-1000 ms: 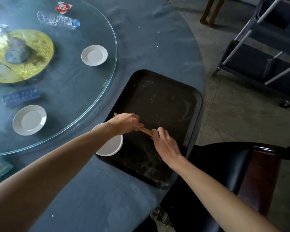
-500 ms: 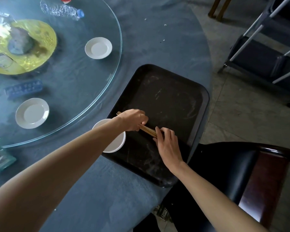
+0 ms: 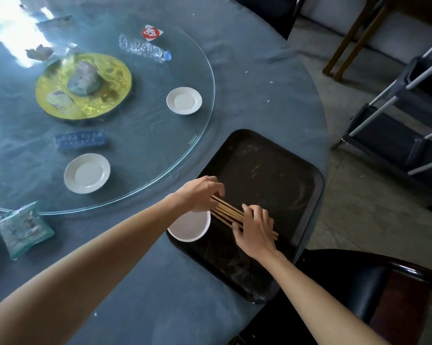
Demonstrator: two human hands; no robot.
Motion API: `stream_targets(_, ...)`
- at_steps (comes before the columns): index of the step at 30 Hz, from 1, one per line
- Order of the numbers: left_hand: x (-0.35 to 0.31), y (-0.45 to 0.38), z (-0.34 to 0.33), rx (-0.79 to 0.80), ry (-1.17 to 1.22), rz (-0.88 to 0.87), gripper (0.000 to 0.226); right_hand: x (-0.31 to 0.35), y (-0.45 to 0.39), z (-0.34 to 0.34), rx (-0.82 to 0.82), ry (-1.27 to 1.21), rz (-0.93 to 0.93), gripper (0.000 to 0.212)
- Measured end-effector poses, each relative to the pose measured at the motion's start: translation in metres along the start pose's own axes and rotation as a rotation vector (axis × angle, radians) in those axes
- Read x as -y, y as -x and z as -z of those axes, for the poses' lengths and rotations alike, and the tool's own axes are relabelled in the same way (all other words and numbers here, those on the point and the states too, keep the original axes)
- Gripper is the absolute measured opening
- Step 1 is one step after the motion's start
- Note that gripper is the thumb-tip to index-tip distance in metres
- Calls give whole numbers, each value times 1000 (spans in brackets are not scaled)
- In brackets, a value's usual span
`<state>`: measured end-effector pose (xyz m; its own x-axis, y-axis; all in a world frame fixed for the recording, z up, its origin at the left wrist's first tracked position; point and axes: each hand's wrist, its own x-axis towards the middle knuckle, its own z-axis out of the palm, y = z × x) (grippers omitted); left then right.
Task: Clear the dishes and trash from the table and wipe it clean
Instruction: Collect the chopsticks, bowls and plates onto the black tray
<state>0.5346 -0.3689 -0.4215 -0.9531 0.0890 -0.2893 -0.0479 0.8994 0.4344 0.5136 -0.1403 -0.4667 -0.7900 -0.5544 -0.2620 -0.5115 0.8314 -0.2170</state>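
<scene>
Two forearms reach up from the lower edge of the frame toward a black tray at centre right, which lies on the blue-clothed tabletop. Right hand lies flat with straight fingers on a bundle of chopsticks spread on the tray; left hand has loosely bent fingers over the bundle's other end (whether it pinches the sticks I cannot tell). Just beside them, at the tray's near left edge and partly under the left wrist, sits a white bowl. At lower left a green packet lies on the cloth. Beyond, a glass turntable fills the upper left, carrying a near saucer, a blue pack, a far saucer, a yellow dish, a plastic bottle and a red-and-white wrapper. A dark chair stands at lower right, a cart at upper right.
</scene>
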Motion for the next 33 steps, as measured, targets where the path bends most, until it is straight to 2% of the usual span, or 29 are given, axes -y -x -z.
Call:
stream_targets(3,39,27,26,-223,178,136,23,23,-38,23,39,-110,-86,58)
stream_targets(6,94,61,51,-446,334,351,19,55,-86,44,12,-334,-152,49)
stream_targets(8,146,90,68,-569,440,508,24,94,-124,54,16,-475,-177,42)
stream_targets(12,214,131,85,-682,509,782,23,131,-185,63,-5,-727,-268,29)
stream_targets(15,258,162,85,-689,528,934,41,169,-241,58,37,-1109,-417,15)
stream_targets(17,277,176,79,-668,563,976,49,185,-278,55,32,-1304,-519,15)
stream_targets(19,292,184,66,-660,645,1002,34,196,-304,51,5,-1422,-597,19)
stream_targets(25,319,182,50,-664,790,935,18,218,-344,55,-187,-1505,-737,13)
stream_targets(29,328,184,47,-636,912,908,17,199,-362,43,-27,-1470,-675,14)
stream_targets(31,330,186,46,-635,970,900,18,188,-375,34,76,-1567,-679,11)
stream_targets(32,330,187,46,-636,987,902,18,188,-374,36,59,-1531,-673,11)
stream_targets(33,330,188,46,-637,999,902,18,192,-372,37,-36,-1582,-719,13)
